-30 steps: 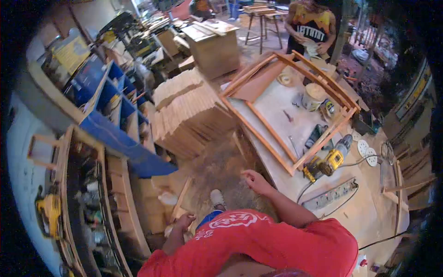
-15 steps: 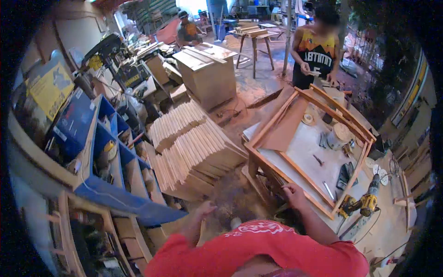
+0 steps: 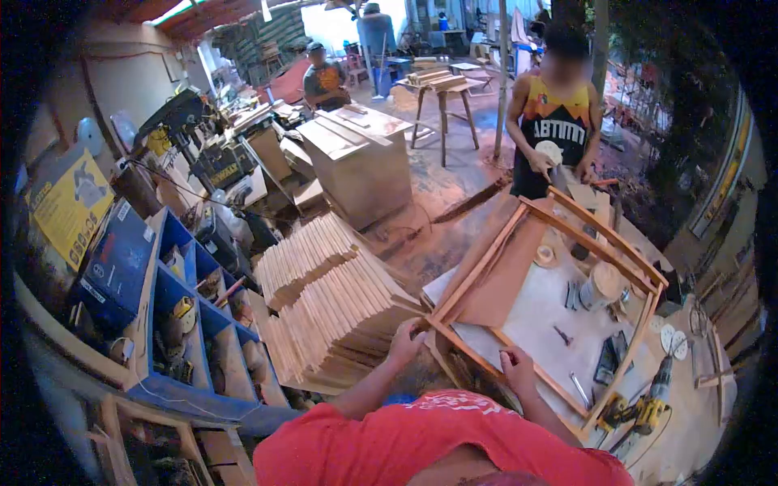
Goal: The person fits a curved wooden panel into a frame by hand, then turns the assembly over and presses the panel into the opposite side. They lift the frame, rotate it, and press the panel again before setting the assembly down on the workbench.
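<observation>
A rectangular wooden frame [image 3: 474, 354] lies tilted on a cluttered worktable at the right. My left hand [image 3: 405, 344] is at its near left corner, fingers bent and closed on the edge. Farther right, my right hand [image 3: 519, 371] holds the near rail, its fingers curled and partly hidden. Inside the frame's outline are a brown panel [image 3: 496, 283], a round container [image 3: 606, 282], a small dark tool [image 3: 562, 334] and a metal rod [image 3: 580, 389].
Stacked wooden strips [image 3: 340, 304] stand left of the frame, beside a blue compartment shelf [image 3: 203, 397]. A yellow drill [image 3: 651, 405] lies at the right. Beyond the frame, a person [image 3: 555, 121] handles a round piece; another person [image 3: 326, 79] is behind a large box [image 3: 365, 182].
My left hand has moved right and forward to the frame's corner. My right hand remains at the near rail. The camera view has tilted up, and the person opposite now holds up a round piece.
</observation>
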A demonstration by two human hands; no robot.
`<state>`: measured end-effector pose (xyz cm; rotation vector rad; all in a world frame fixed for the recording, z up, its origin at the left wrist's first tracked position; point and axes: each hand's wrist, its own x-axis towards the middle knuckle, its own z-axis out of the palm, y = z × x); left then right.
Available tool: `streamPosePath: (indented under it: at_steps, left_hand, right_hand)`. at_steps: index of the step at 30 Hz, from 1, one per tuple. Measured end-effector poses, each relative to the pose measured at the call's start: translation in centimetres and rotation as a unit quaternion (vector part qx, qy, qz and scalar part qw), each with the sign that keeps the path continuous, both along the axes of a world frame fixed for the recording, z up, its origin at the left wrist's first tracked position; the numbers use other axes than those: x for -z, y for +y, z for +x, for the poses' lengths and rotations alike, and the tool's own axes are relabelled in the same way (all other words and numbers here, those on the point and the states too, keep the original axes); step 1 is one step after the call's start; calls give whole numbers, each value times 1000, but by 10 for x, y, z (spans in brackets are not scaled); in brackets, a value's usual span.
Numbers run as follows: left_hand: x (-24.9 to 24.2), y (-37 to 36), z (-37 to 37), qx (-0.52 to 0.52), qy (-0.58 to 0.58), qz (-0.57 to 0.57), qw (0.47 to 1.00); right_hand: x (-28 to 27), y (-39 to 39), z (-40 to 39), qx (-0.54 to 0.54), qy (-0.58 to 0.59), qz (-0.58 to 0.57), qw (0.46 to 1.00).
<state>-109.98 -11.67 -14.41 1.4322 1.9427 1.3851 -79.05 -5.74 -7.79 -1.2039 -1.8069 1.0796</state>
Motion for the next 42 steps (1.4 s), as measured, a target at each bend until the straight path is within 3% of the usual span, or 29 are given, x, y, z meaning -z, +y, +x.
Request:
streamPosePath:
  at_steps: [5,9,11,13,14,17,20,21,23,25,26,27,29,31,33,34,36,37,38,39,42]
  left_hand:
    - [-53,63,-5,13,50,52,997]
    - [-88,142,-18,129,47,94,986]
    - [-91,179,-16,188,68,112,973]
    - [-100,215,-13,253,67,121,958]
    - [-102,227,-12,303,68,123,943]
    - [-96,249,-11,351,107,82,927]
    - [-47,275,-7,363,103,100,921]
    - [-41,275,-10,343,93,90,931]
    - [-39,275,-20,403,108,138,898]
    - [-37,276,-26,398,106,112,904]
    - [-36,274,-25,403,105,95,904]
    - [-37,272,-26,398,93,85,909]
    - [-39,277,-31,441,12,34,897]
    - [-25,281,-26,462,11,39,886]
    - [-20,287,-23,469,28,47,882]
    - [-11,291,-20,482,37,50,874]
    - [2,295,-16,456,22,106,884]
    - [-12,293,-19,480,-117,-2,869]
    - [-24,293,-19,497,-251,-122,822]
    - [-10,295,-13,485,-218,78,843]
    - [-38,288,-22,464,-284,-68,836]
  right_hand:
    - [-14,33,-39,-23,-26,51,998]
    - [4,49,-67,0,-52,103,993]
    - [6,44,-81,48,-57,9,997]
    - [11,59,-98,67,-62,43,995]
    - [3,58,-108,111,-31,3,993]
    - [17,65,-120,149,-52,-38,987]
    - [-6,88,-148,159,-131,-60,977]
    - [-6,95,-157,172,-97,-78,977]
    - [-12,106,-179,173,-65,-105,977]
    - [-29,112,-191,179,-194,-117,957]
    - [0,117,-174,198,-202,-160,946]
    - [13,123,-169,189,-213,-170,943]
    - [29,130,-164,133,-61,20,989]
    - [29,137,-161,126,-71,19,989]
    - [25,144,-163,162,-139,-131,968]
    - [13,145,-169,176,-128,-127,968]
    - [-9,152,-182,101,-320,-107,936]
    - [-17,154,-195,102,-204,-89,970]
    - [-26,155,-204,114,-89,-68,987]
    - [-44,158,-212,165,-161,-27,973]
    - [9,162,-187,137,-102,-139,975]
